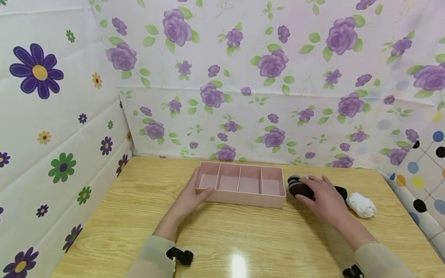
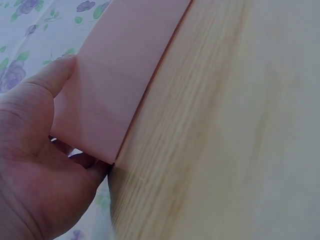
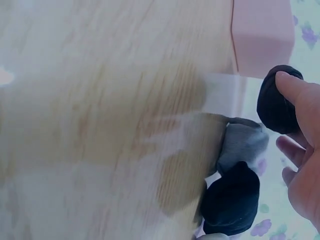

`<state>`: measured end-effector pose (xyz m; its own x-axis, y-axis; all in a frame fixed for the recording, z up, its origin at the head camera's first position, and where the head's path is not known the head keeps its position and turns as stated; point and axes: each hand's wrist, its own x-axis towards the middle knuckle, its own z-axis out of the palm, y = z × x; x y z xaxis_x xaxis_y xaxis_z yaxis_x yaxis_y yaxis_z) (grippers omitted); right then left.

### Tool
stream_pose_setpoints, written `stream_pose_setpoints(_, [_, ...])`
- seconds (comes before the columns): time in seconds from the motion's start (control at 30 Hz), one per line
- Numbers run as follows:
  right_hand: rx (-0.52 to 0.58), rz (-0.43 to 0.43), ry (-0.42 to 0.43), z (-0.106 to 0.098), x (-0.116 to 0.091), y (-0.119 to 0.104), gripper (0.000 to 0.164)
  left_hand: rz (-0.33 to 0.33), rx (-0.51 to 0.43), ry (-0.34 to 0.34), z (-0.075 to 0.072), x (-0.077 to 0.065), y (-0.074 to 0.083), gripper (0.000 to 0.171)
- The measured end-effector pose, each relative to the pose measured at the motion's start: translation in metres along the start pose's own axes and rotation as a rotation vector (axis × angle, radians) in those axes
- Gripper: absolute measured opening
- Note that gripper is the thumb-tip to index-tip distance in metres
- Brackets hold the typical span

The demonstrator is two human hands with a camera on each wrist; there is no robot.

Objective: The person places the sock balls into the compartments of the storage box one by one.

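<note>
A pink divided box [image 1: 242, 198] with several compartments in a row stands towards the table's back, the floors of its compartments showing. My left hand [image 1: 190, 195] grips the box's left end, thumb against the front wall and fingers around the side. In the left wrist view, the same hand [image 2: 45, 150] holds the corner of the box [image 2: 112, 75]. My right hand [image 1: 324, 198] pinches a dark rolled sock [image 1: 301, 189] just right of the box. The right wrist view shows the thumb of that hand [image 3: 307, 140] on the dark rolled sock [image 3: 274, 105].
Beyond the right hand lie a black rolled sock [image 1: 341, 192] and a white one [image 1: 361, 205]. A grey rolled sock [image 3: 242, 145] sits beside the black one [image 3: 232, 202] in the right wrist view. Flowered cloth [image 1: 230, 71] hangs behind the wooden table [image 1: 208, 240].
</note>
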<state>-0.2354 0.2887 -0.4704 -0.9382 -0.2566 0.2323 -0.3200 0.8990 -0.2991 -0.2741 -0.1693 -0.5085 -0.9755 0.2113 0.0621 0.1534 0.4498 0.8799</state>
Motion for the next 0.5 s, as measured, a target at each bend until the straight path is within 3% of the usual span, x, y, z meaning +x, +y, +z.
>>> stream_pose_setpoints(0.23, [0.026, 0.028, 0.028, -0.005, -0.005, -0.005, 0.063, 0.0, -0.006, -0.001, 0.0, 0.0, -0.001, 0.108])
stream_pose_setpoints(0.5, [0.064, -0.012, 0.11, -0.013, -0.005, -0.02, 0.059, 0.001, -0.007, 0.0, 0.0, -0.001, 0.001, 0.108])
